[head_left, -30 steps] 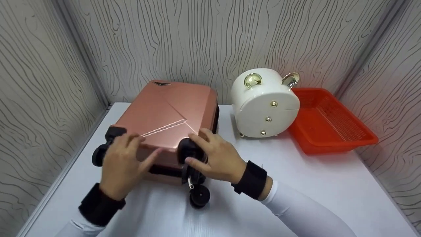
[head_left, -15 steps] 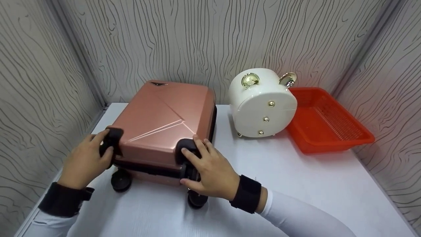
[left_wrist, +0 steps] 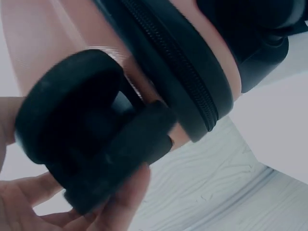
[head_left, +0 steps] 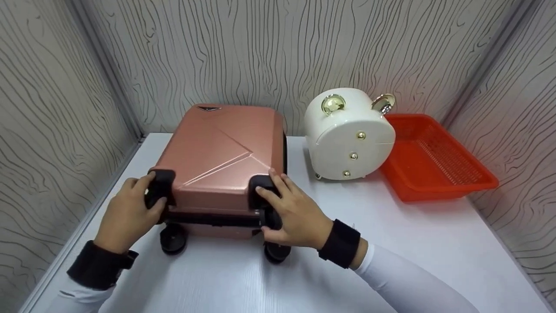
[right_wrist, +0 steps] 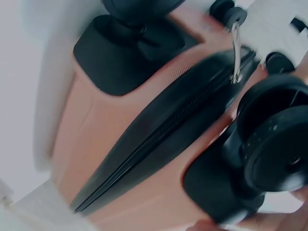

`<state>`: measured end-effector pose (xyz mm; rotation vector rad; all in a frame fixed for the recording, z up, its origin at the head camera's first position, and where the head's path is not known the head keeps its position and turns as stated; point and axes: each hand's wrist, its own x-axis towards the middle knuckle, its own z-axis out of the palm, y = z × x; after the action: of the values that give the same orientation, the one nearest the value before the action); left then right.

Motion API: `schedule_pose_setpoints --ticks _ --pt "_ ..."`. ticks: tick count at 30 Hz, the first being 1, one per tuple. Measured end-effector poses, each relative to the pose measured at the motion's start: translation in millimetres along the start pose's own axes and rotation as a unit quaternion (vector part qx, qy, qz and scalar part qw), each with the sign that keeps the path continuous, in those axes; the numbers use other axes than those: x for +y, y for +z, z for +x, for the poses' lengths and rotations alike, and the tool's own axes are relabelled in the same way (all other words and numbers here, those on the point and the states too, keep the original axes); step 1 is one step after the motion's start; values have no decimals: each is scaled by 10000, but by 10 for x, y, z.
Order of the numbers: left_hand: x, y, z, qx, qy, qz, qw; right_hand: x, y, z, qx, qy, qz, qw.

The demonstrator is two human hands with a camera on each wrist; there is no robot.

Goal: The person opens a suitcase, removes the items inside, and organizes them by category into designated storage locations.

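Note:
A rose-pink hard-shell suitcase [head_left: 217, 143] lies flat on the table, its wheel end towards me. My left hand [head_left: 126, 213] grips the upper left wheel; in the left wrist view, fingers and thumb hold that black wheel [left_wrist: 125, 159]. On the other side, my right hand [head_left: 299, 213] holds the upper right corner, fingers on the black corner guard [head_left: 262, 191] and thumb lower by the wheel. The right wrist view has this wheel [right_wrist: 279, 149] between the fingers, beside the black zip [right_wrist: 163, 130] with its metal puller [right_wrist: 236, 53]. Both lower wheels reach the table.
To the suitcase's right stands a round white case [head_left: 354, 148] with gold knobs and two gold ear-like domes. A red plastic basket [head_left: 434, 191] is at the far right. Wood-grain-patterned panels [head_left: 260, 52] enclose the white table [head_left: 391, 252] on three sides.
My left hand has moved left from the suitcase's near edge and taken hold of the left wheel. The suitcase has turned slightly, its wheel end squarer to me. My right hand stays at the right corner.

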<state>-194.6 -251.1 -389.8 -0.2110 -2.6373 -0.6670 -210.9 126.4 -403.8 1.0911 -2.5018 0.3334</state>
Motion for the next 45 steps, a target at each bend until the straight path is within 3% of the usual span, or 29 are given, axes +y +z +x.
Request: schedule_pose_setpoints --ticks 10,16,20,24,29,33,36,39,45 --pt "375 226 -49 238 368 -224 9988 677 -147 -58 -477 11 360 9982" --pt "609 366 -84 347 487 0 9982 983 -217 -93 -680 -5 685 9953" --pt "697 400 -93 494 521 356 9968 1087 -208 -148 -570 239 1425 9879" --pt "674 333 -42 472 333 500 9971 1145 -106 -279 14 369 1961 9799" --pt "571 212 127 96 370 -145 9992 1209 96 -501 860 286 1326 9870" --pt "528 218 261 -292 687 -640 9952 1217 242 -680 719 248 575 9954" --pt "534 234 337 -397 877 -675 9931 1147 338 -729 412 466 237 9978" --pt "554 238 378 -419 989 -488 9930 1029 437 -706 436 732 332 9958" --pt "573 260 372 -288 1111 -137 9933 804 596 -667 882 905 606 9901"
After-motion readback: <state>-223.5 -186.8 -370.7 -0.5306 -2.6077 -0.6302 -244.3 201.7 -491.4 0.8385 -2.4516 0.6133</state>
